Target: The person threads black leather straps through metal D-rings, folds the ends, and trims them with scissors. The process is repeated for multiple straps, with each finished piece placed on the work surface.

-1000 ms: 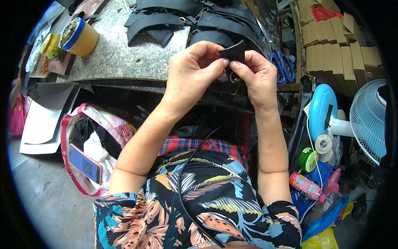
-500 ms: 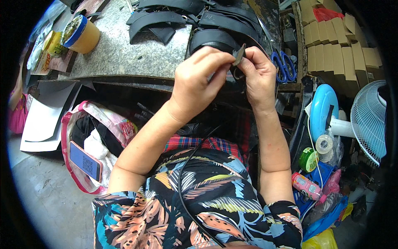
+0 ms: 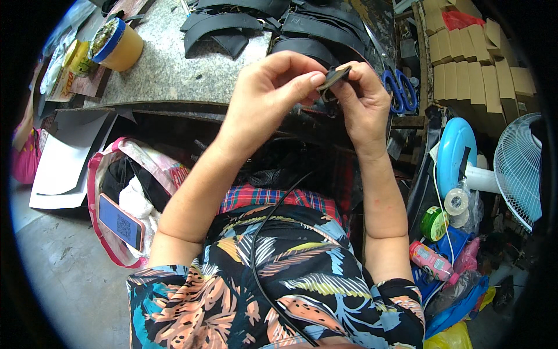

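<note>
Above the near edge of the worktable, both my hands meet at a dark strap end (image 3: 335, 77), which looks like black leather. My right hand (image 3: 367, 110) pinches it between thumb and bent fingers. On its other side, the thumb and fingers of my left hand (image 3: 268, 93) close at its edge. Part of the strap hangs below the fingers, and its lower run is hidden in shadow. Just beyond my hands lie several black straps (image 3: 317, 24) with metal fittings, stacked in overlapping curves on the stone slab (image 3: 157, 70).
Blue-handled scissors (image 3: 400, 92) stand right of my right hand. A blue-rimmed tub (image 3: 119, 46) sits at the slab's left. Cardboard boxes (image 3: 465, 87) and a fan (image 3: 518, 171) are at the right. A bag with a phone (image 3: 121, 221) is on the left.
The strap end has tipped from nearly upright to a flatter slant. My left hand has turned, bringing its thumb into view on the strap. The right hand stays nearly in place.
</note>
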Tool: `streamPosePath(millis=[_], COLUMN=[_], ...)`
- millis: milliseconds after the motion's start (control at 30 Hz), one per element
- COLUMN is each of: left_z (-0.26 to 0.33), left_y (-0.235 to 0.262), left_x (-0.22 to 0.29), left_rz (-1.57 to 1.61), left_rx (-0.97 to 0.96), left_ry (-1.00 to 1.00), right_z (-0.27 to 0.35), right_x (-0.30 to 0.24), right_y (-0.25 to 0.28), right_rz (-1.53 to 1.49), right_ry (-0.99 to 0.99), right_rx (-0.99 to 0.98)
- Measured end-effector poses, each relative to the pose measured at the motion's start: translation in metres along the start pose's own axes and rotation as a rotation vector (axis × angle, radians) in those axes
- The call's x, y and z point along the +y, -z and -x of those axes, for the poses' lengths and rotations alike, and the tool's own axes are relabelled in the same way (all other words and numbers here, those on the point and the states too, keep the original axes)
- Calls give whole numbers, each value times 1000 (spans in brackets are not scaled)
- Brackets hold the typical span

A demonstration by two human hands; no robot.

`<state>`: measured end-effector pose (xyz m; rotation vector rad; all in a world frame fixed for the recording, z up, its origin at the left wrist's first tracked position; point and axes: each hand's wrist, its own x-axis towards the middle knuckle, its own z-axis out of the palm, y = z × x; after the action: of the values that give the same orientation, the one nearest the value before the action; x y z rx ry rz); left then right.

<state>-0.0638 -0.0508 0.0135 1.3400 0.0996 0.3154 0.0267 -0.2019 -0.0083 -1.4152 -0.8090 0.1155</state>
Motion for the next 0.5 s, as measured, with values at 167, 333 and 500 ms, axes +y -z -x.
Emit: streamPosePath(millis=[167, 333, 500], left_z=[3, -4, -3], left_y=[2, 2, -3], left_x=[-6, -8, -9], left_rz=[11, 89, -179], left_rx=[-50, -80, 28], left_ry=[70, 94, -19], right_z=[-6, -6, -9], right_x=[5, 0, -29], right_y=[3, 2, 20], right_rz=[220, 369, 322], right_ry=[204, 275, -6], right_rx=[20, 58, -199])
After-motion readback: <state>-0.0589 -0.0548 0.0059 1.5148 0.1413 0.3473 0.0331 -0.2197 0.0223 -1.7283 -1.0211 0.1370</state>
